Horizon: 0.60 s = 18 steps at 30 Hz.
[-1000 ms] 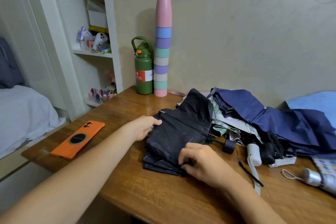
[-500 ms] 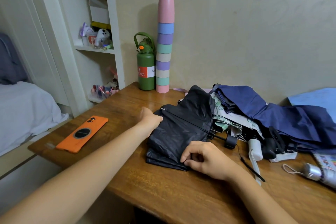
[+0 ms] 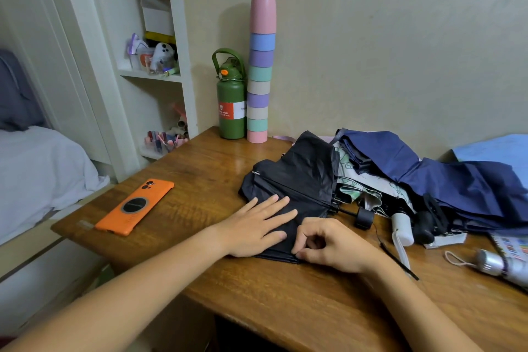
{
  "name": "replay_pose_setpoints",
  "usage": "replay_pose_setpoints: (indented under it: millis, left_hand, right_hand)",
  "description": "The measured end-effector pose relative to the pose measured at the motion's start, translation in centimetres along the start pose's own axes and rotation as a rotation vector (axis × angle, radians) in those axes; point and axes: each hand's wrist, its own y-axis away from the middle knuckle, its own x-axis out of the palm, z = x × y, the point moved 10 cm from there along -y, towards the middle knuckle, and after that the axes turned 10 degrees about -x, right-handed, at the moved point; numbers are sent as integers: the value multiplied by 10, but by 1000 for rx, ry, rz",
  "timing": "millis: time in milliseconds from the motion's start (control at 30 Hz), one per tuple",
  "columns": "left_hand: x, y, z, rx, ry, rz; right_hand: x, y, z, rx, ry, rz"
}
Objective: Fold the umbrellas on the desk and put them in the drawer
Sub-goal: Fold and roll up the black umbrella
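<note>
A collapsed black fabric umbrella (image 3: 297, 188) lies flattened on the brown wooden table (image 3: 271, 303), a little right of the frame's centre, its short black handle (image 3: 364, 218) pointing right. The left hand (image 3: 254, 230) lies flat on the near left part of its canopy, fingers straight and spread, pressing the cloth down. The right hand (image 3: 333, 246), just beside it at centre right, has its fingers curled and pinches the near edge of the black fabric between thumb and forefinger.

Right of the black umbrella sits a heap of others: a white umbrella with a green print (image 3: 368, 183) touching it, and a dark navy blue umbrella (image 3: 457, 183) draped over that one toward the right edge of the frame. A white cylindrical handle (image 3: 401, 227) and another black handle (image 3: 425, 226) stick out of the heap toward the near side. At the lower right edge lies a silver umbrella handle with a cord loop (image 3: 488, 264).

At the left of the table an orange phone (image 3: 135, 207) rests face down. Against the wall in the upper middle stand a green metal bottle with a carry loop (image 3: 231, 105) and, touching its right side, a tall stack of pastel plastic cups (image 3: 261, 65). White shelves (image 3: 151, 77) with small clutter fill the upper left, and a bed with a white sheet (image 3: 37, 168) shows at the left edge.
</note>
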Motion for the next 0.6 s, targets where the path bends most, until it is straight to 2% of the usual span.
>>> replay_pose_setpoints:
  millis: [167, 333, 467, 600]
  left_hand:
    - [5, 2, 3, 21, -3, -45]
    - [5, 3, 1, 38, -12, -41]
    - [4, 2, 3, 31, -3, -60]
    - [4, 2, 3, 25, -4, -70]
  right_hand:
    - [-1, -1, 3, -9, 36, 22]
    - [-20, -1, 0, -8, 325, -200]
    - [-12, 3, -20, 194, 431, -187]
    - [-8, 6, -30, 403, 497, -100]
